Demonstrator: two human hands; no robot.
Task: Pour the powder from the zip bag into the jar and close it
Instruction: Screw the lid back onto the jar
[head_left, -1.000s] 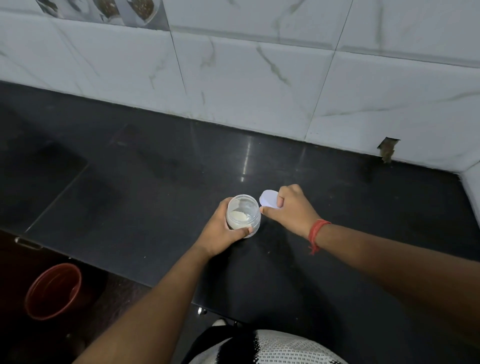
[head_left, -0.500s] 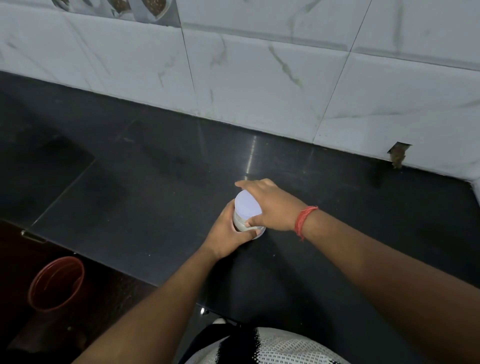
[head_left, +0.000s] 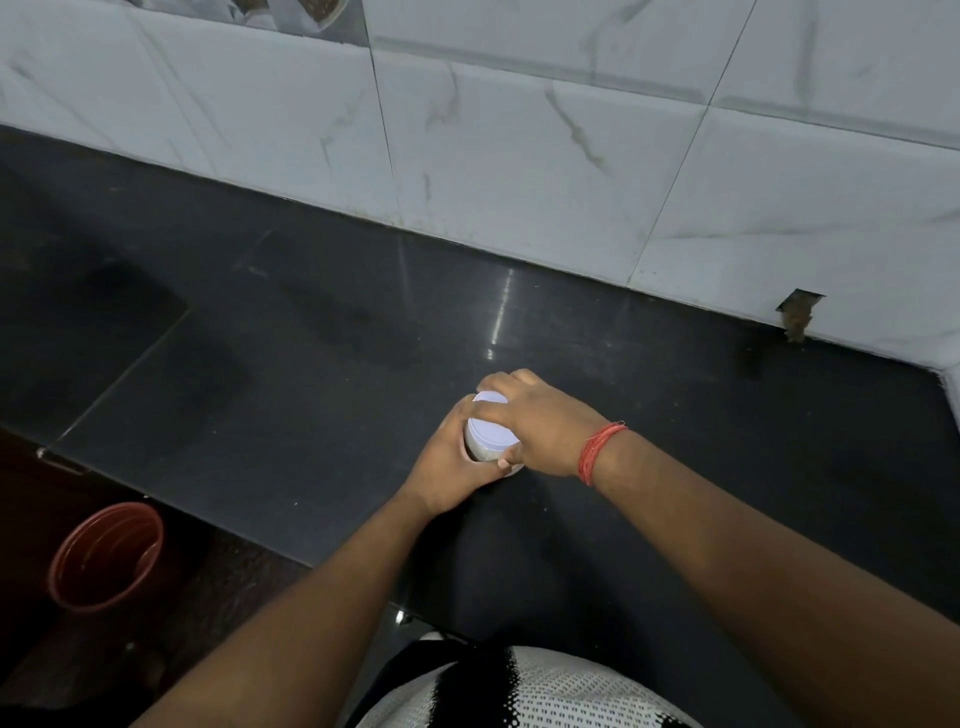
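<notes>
Dark countertop (head_left: 311, 415) held a jar (head_left: 480, 452); left hand (head_left: 447, 467) curled around it for steadiness, while right hand (head_left: 540, 421) fingers gripped the white lid (head_left: 491, 428), likely tightening.

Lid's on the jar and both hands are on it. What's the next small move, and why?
Probably twist the lid with the right hand while the left hand holds the jar steady on the counter. The lid sits on the jar's mouth with the right fingers curled around its rim; whether it is tight cannot be seen.
</notes>
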